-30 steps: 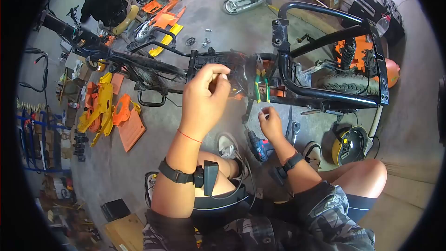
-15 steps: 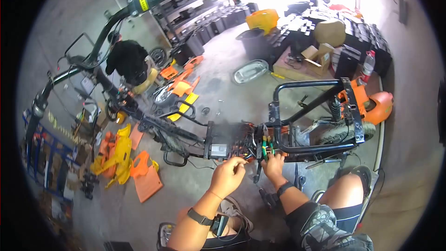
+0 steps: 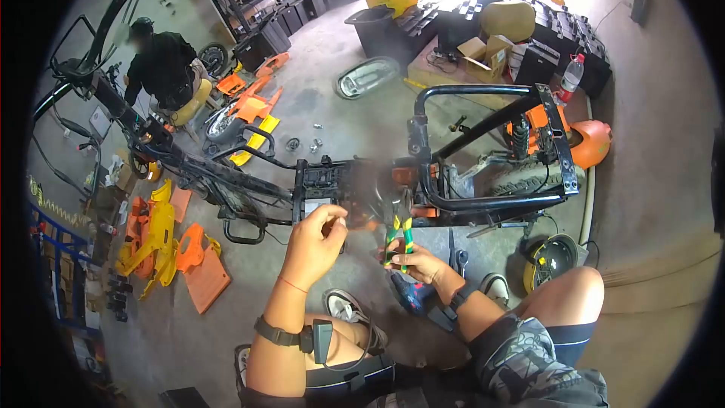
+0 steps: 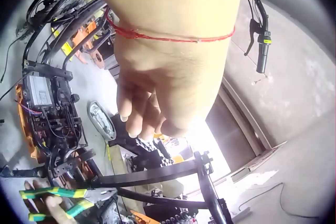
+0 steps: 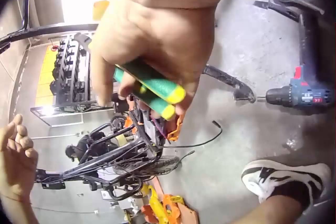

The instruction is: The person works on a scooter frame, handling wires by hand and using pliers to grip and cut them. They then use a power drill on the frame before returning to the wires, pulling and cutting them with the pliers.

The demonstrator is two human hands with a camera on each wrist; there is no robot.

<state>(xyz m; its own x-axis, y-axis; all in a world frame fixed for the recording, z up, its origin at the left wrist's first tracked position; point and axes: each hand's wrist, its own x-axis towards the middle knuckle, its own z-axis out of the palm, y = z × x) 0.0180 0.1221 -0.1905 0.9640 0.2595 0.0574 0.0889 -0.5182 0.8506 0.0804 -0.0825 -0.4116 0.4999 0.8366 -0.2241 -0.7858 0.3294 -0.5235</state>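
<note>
the right hand [image 3: 424, 264] grips the pliers [image 3: 396, 245] by the green-and-yellow handles, fingers curled round both, nose up toward the wiring [image 3: 361, 195] in the frame [image 3: 483, 201]. the pliers look like stiff, fairly light steel, and the rubbery sleeves are likely the surest hold. the left hand [image 3: 313, 242] hovers just beside the frame, fingers curled; whether it pinches anything cannot be told. a drill [image 3: 411, 296] lies on the floor below.

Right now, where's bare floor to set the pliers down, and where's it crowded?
Bare concrete lies between the orange panels and the white shoe, and past the orange fender. Crowded: under the right hand holding the pliers, with the drill, wrenches and yellow hub, and around the frame wiring.
</note>
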